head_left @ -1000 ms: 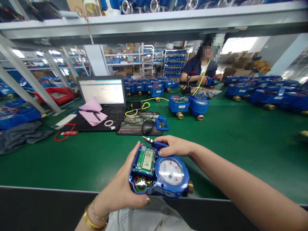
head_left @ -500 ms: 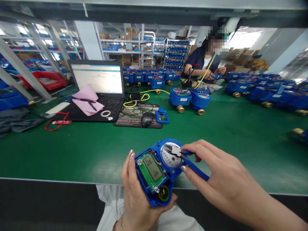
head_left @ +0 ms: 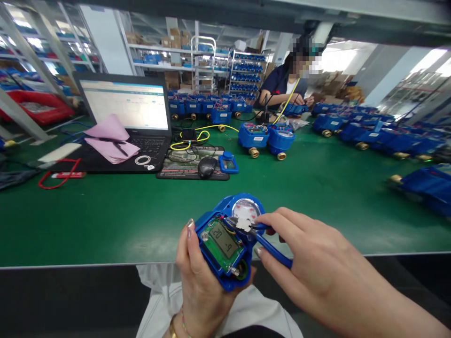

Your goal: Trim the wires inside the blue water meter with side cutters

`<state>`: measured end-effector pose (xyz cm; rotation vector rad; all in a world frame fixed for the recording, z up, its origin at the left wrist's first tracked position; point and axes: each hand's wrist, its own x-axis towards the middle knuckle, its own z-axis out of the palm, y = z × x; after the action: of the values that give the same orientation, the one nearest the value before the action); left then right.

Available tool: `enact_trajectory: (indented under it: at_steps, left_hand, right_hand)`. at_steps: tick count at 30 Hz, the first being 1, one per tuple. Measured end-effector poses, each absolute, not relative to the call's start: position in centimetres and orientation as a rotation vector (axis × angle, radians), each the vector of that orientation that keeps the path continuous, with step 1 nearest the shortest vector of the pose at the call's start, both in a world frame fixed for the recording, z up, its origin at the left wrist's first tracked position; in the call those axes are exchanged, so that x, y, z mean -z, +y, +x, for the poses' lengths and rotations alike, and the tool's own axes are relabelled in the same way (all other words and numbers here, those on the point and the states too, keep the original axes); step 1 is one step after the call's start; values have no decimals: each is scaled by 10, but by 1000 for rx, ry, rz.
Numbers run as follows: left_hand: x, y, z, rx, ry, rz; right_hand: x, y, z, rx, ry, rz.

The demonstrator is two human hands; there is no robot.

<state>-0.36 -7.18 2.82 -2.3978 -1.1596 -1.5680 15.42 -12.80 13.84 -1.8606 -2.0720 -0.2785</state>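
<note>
My left hand (head_left: 202,277) is wrapped round a blue water meter (head_left: 214,211), holding it tilted at the table's front edge. The meter's cover is off, so a green circuit board with a grey digital display (head_left: 223,238) shows, along with a round clear dial (head_left: 245,211). In my right hand (head_left: 310,249) are pliers with blue handles (head_left: 273,249), gripped between thumb and fingers. Their dark jaws lie over the wires between the board and the dial. A small white piece (head_left: 244,224) sits at the jaws; whether it is part of the pliers I cannot tell.
Beyond the meter are a mouse (head_left: 207,167), a blue cover frame (head_left: 228,162) and a laptop (head_left: 123,105) with pink paper (head_left: 112,141). Two blue meters (head_left: 253,138) stand mid-table, with several more at right (head_left: 373,134). Across the table a person (head_left: 282,84) handles a meter.
The pliers' jaws have moved left from over the dial to the wires at the board's edge. The view has turned somewhat to the right. Both hands keep their hold.
</note>
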Motion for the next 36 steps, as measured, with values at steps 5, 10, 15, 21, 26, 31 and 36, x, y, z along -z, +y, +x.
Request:
enact_trajectory:
  at_steps: [5,10,15,21,26,31,36]
  left_hand:
    - [-30,-71,-2,1598,-1147,-2384]
    - [-30,-71,-1,1626,-1153,-2380]
    - [-30,-73,-3,1612,-1139,-2382]
    - [-34,-73,-1,1617,-1129,-2395]
    - [-34,-70,-2,1616,-1084,-2383]
    - [-33,-69,-2,1625,-1069,-2362]
    - [-32,-69,-1,1625,-1066,-2363]
  right_hand:
    - [-141,-128,149,307,-2086,-1897]
    - [-140,-129,145,329,-2081,-1932]
    - [-138,-130,144,325,-2071,-1938]
    - [-140,-129,142,338,-2086,-1948]
    - [-144,-129,139,408,-2103,-1960]
    - [-145,-130,135,387,-2084,-2000]
    - [-144,-131,132,408,-2070,-2026]
